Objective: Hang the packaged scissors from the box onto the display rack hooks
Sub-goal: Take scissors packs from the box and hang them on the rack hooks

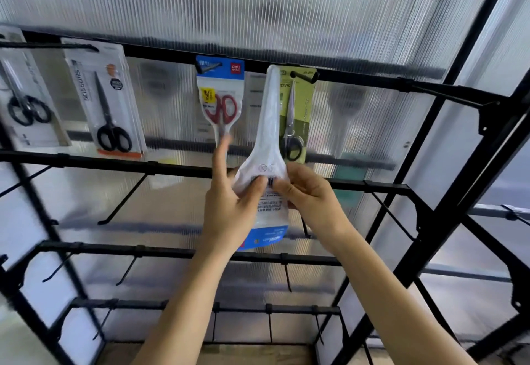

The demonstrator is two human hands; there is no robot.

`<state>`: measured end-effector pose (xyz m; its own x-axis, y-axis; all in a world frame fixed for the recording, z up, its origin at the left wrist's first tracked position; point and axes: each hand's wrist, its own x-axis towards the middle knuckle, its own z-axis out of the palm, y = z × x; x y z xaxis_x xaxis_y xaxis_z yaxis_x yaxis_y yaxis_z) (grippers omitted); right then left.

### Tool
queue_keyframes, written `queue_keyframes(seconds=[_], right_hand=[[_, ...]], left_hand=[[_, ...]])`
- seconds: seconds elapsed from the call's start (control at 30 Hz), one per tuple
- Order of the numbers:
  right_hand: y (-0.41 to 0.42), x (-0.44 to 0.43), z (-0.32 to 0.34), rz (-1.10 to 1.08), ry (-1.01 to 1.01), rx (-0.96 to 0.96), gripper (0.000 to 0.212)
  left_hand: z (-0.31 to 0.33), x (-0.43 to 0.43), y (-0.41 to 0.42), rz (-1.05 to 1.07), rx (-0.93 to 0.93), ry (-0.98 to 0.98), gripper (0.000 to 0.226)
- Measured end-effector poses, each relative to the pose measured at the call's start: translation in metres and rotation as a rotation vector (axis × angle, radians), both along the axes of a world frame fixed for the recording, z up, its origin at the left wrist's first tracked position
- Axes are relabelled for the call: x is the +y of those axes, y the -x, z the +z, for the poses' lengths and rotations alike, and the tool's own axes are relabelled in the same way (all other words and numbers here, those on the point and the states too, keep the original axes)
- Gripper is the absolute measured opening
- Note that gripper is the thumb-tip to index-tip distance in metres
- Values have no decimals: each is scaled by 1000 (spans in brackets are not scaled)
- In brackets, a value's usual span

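Note:
Both hands hold one white scissors package (268,124) with its printed back toward me and its blue header end pointing down. My left hand (229,201) grips its left side with the index finger raised. My right hand (308,195) pinches its right side. The package's narrow end reaches up to the top bar of the black display rack (372,81). On the top row hang a red-handled scissors pack (219,98), a green-card scissors pack (298,112) partly behind the held package, and two black-handled scissors packs (106,101) (25,98) at left.
Lower rack bars carry several bare black hooks (123,201), (126,270), (288,277). A ribbed translucent panel (258,6) stands behind the rack. Black frame struts (436,187) run diagonally at right. The box is out of view.

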<state>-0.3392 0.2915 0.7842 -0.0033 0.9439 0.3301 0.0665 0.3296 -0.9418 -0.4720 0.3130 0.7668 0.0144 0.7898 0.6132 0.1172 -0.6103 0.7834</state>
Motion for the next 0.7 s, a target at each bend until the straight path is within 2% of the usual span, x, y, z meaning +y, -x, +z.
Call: queue_keyframes(seconds=[0.1, 0.17, 0.27, 0.33, 0.4, 0.47, 0.5, 0.6, 0.67, 0.7], right_hand=[[-7, -1, -7, -139, -93, -132, 23], [-12, -3, -11, -164, -122, -137, 23], [-16, -8, -12, -11, -88, 188, 36], [-15, -9, -13, 89, -11, 387, 37], [-12, -9, -16, 89, 9, 425, 27], [-10, -8, -18, 60, 31, 426, 55], [-9, -7, -18, 51, 28, 405, 53], [-2, -7, -14, -1, -22, 330, 15], [2, -7, -12, -42, -66, 304, 14], [4, -7, -12, -56, -84, 280, 15]], left_hand=[[-1, 3, 2, 63, 94, -137, 34], [-9, 9, 3, 170, 174, -319, 26], [-16, 15, 6, 297, 225, -452, 21], [-20, 16, 9, 221, 235, -568, 24], [-24, 17, 13, 100, 246, -641, 24], [-29, 16, 16, 38, 270, -663, 24], [-31, 15, 16, 24, 282, -670, 25], [-33, 12, 18, 56, 262, -678, 40], [-30, 10, 21, 94, 137, -571, 52], [-29, 7, 23, 72, 23, -434, 49]])
